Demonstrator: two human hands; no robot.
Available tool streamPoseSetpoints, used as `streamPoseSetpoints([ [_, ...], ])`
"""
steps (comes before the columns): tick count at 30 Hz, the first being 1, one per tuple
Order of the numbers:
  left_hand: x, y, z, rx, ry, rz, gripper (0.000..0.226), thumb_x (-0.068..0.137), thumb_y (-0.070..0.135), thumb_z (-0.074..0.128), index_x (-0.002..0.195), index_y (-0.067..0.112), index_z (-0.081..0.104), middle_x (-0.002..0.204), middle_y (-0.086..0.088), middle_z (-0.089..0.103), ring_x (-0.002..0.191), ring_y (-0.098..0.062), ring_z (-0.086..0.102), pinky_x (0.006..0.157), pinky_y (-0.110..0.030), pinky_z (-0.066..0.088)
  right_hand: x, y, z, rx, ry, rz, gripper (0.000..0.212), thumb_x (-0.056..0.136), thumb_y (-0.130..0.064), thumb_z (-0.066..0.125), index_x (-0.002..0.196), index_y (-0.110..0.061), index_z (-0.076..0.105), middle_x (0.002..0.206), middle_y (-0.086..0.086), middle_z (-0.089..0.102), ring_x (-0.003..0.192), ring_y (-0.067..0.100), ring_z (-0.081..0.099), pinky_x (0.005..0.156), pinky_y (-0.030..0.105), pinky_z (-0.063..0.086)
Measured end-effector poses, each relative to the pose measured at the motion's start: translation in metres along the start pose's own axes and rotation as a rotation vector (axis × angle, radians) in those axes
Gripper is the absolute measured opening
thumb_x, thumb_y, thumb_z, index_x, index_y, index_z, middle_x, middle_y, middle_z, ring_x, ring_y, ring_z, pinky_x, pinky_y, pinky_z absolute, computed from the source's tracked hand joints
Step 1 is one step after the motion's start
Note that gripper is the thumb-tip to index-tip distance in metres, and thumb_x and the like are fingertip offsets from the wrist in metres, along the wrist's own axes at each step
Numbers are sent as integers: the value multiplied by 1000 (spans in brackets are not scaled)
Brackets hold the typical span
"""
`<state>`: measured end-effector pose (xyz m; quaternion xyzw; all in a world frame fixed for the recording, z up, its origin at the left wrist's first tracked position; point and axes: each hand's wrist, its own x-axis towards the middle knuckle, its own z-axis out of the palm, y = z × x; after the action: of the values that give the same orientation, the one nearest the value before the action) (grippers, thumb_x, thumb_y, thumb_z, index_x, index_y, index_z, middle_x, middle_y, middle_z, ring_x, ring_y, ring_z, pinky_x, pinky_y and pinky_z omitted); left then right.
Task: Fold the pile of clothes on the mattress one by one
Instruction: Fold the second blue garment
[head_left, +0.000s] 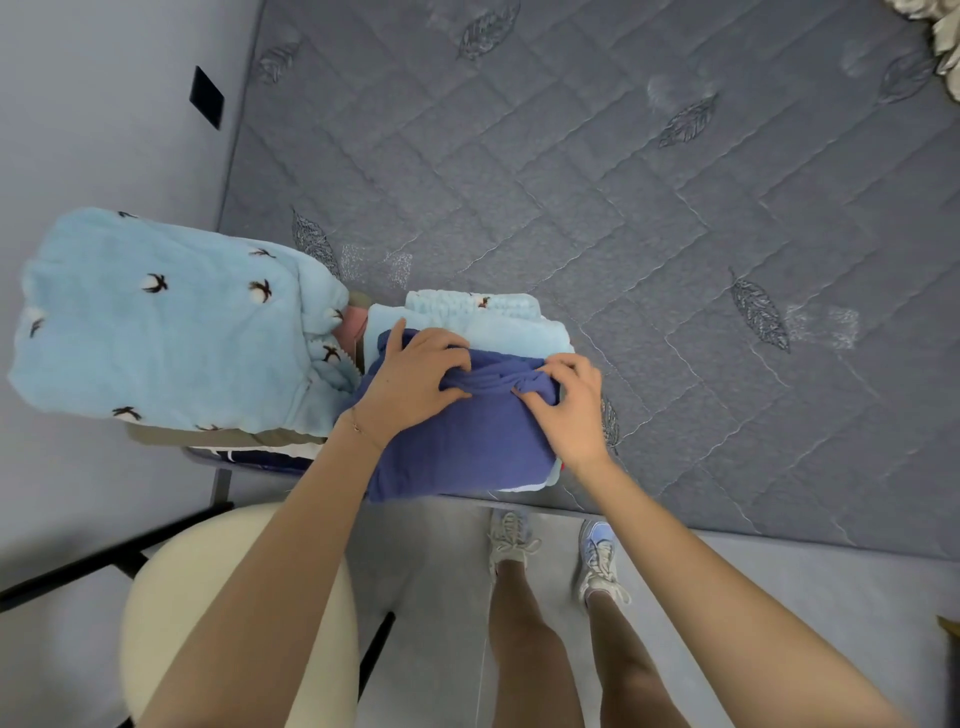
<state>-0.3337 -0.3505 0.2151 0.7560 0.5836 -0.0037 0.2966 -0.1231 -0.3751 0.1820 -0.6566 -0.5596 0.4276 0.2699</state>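
Observation:
A folded dark blue garment (462, 441) lies on top of a small stack at the near edge of the grey quilted mattress (675, 208). Under it are folded light blue pieces (498, 325). My left hand (415, 379) rests on the garment's upper left part, with the fingers pinching a ridge of its cloth. My right hand (571, 405) grips the same bunched ridge from the right. A large fluffy light blue garment with dark bird-like motifs (166, 322) lies to the left on top of other clothes.
A cream round chair (171, 613) with black legs stands below left, beside the mattress. My legs and sneakers (550, 551) stand on the grey floor at the mattress edge. A wall with a black plate (207, 96) bounds the left. A pale ruffled item (940, 31) sits at the top right corner.

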Motion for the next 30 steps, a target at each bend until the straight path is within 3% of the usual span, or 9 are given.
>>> streamPoseSetpoints([
  [1,1,2,-3,1,5,9,20,91,31,62,105,17,65,133,7,51,131,-11,39,117,-48,-8,1,-4,-3,63,-17,-4,7,82,-14,75,80,-15,68,91,-2,62,91,12,50,83,23,37],
  [3,4,5,-13,-25,42,11,18,92,28,61,104,16,66,132,8,53,130,-10,41,117,-46,-7,2,-16,-9,194,-45,26,28,86,-13,70,68,-33,61,69,-18,60,68,-1,51,67,16,37],
  [6,9,7,-29,-19,102,13,20,91,28,64,105,14,68,132,7,53,130,-12,41,116,-44,-7,7,-25,-12,256,-35,45,31,89,-17,66,68,-39,58,65,-26,58,62,-6,51,62,8,37],
  [9,12,14,-35,76,54,-27,24,95,26,57,116,17,65,136,6,50,131,-13,39,116,-43,-5,12,-29,-11,178,-31,62,15,90,-21,66,75,-24,66,75,-17,66,76,0,58,68,13,42],
  [12,10,21,-30,93,101,-78,32,99,24,50,130,21,56,140,7,47,133,-13,36,117,-40,1,16,-18,-9,-2,-55,110,19,90,-24,64,90,-5,67,96,7,67,102,27,55,91,35,44],
  [16,3,26,-24,103,130,-116,41,101,31,46,141,23,46,145,4,42,137,-15,32,117,-40,6,13,-13,-15,-79,-117,217,48,90,-35,64,133,-17,52,136,6,46,129,24,34,105,28,26],
  [22,-11,27,-24,21,242,-98,29,96,33,54,118,15,59,125,3,57,121,-21,48,110,-39,26,3,-11,-21,-86,-162,166,73,81,-40,73,144,-26,39,147,0,33,136,20,26,111,34,26],
  [25,-15,28,-25,11,220,-108,36,95,35,56,126,16,56,133,3,52,127,-19,44,112,-38,23,-1,-11,-24,-50,-187,156,86,79,-43,74,149,-27,28,156,-1,22,144,19,14,118,40,20],
  [30,-9,53,-31,49,252,-90,53,95,41,55,143,22,44,149,-2,39,140,-21,32,117,-49,14,-1,-17,-44,-201,-124,105,80,85,-51,64,151,-30,25,157,2,22,145,20,13,116,37,16],
])
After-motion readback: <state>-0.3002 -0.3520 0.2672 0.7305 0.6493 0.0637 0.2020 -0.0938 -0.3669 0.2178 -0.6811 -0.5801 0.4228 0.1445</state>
